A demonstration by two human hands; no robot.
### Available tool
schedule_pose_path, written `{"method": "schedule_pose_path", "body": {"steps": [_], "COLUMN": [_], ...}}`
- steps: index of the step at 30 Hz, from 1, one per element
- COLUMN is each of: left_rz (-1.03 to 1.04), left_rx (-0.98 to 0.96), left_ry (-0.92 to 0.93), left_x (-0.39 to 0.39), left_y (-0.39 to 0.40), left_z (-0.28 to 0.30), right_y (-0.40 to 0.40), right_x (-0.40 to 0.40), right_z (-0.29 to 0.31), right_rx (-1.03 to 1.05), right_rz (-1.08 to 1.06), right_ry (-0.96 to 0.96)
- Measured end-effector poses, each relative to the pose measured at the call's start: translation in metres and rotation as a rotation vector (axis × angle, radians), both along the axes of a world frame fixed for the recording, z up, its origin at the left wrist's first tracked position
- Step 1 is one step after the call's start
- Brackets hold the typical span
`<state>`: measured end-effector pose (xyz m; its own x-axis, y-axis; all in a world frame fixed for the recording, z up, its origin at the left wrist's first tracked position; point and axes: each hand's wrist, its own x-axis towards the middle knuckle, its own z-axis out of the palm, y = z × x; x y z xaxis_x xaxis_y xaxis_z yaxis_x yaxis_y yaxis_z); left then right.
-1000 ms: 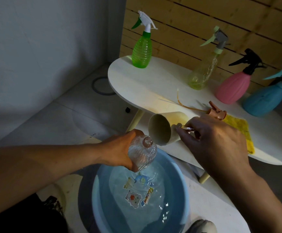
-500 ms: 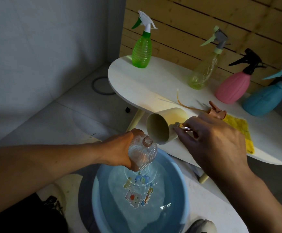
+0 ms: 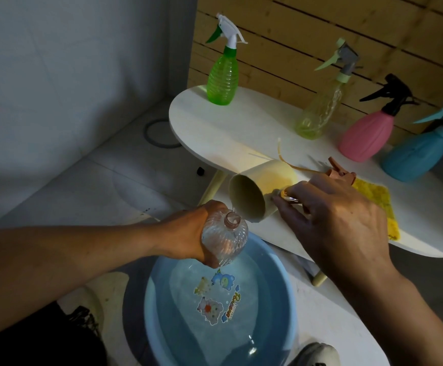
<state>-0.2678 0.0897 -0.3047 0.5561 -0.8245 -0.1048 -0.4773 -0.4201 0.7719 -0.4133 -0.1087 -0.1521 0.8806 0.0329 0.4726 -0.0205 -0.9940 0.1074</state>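
While the white worktop [image 3: 228, 128] is carrying its row of sprayers along the back, starting with the green spray bottle [image 3: 223, 77] on the left, I'm working lower down, over the blue basin [image 3: 150, 323]. It's sitting on the floor beside the worktop and holding water over some cartoon stickers.

Both hands are busy, each clamped on its own thing. My left hand [image 3: 186, 233] is wrapping round the belly of the clear ribbed bottle [image 3: 225, 241]. It's holding the bottle just above the basin, with the open pinkish neck tilting up towards the cup. My right hand [image 3: 342, 225] is gripping the cream cup [image 3: 257, 191] at its closed end, fingers curling round what looks like a handle. It's tipping the cup nearly flat, so the lip is hanging right over the bottle's mouth. A thin trickle seems to be running from lip to neck, though this light is making it hard to tell.

I'm judging the bottle to be thin, springy plastic, light but gaining weight as water goes in. Wet ribs are going to be slippery, and squeezing hard would buckle it, so holding low on the widest ribs is feeling right. With a neck that narrow, I'm thinking it's calling for a slow pour.

Beyond my right hand, a yellow cloth [image 3: 373, 202] is lying on the worktop, and beside it a pinkish spray head [image 3: 340, 173], likely this bottle's.
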Motion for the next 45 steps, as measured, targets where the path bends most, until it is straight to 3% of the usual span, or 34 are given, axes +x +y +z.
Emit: {"method": "schedule_pose_path", "body": {"steps": [30, 36, 40, 45], "left_rz": [0.0, 0.032, 0.035, 0.002], "left_rx": [-0.121, -0.059, -0.026, 0.016], "left_ry": [0.022, 0.016, 0.066, 0.046], "left_x": [0.003, 0.003, 0.003, 0.003], "left_y": [-0.004, 0.001, 0.009, 0.016], "left_z": [-0.005, -0.004, -0.008, -0.005], "right_y": [-0.005, -0.005, -0.012, -0.023], "right_x": [-0.001, 0.003, 0.007, 0.011], "right_z": [-0.006, -0.011, -0.018, -0.033], "right_rx": [-0.077, 0.253, 0.507, 0.702], "right_rz": [0.188, -0.011, -0.197, -0.241], "right_ry": [-0.125, -0.068, 0.083, 0.236]}}
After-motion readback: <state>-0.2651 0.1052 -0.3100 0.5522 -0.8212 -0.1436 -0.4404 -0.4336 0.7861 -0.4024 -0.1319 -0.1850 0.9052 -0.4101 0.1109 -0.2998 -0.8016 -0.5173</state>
